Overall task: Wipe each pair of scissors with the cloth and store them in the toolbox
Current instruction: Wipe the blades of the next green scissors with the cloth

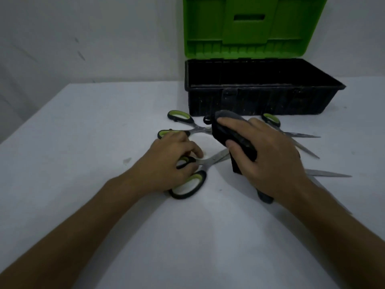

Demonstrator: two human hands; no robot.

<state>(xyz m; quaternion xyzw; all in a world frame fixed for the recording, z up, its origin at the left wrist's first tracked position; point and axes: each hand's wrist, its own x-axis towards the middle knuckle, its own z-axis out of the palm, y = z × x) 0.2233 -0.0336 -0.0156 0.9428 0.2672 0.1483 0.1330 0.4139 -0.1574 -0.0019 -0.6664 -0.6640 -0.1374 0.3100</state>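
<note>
Several pairs of scissors with black-and-green handles lie on the white table in front of an open toolbox point(262, 101), black with a green lid. My left hand point(173, 161) grips the handles of the nearest scissors point(193, 180), whose blades point right toward the cloth. My right hand point(268, 155) holds a dark cloth point(233, 136) bunched over those blades. A second pair of scissors point(181, 122) lies just beyond my left hand. A third pair point(291, 132) lies right of the cloth, partly hidden by my right hand. One more blade point(329, 174) sticks out to the right.
The toolbox's inside looks dark, and I see nothing in it from here. Its raised lid point(252, 26) leans toward a pale wall. The table edge point(33, 119) runs diagonally at the left.
</note>
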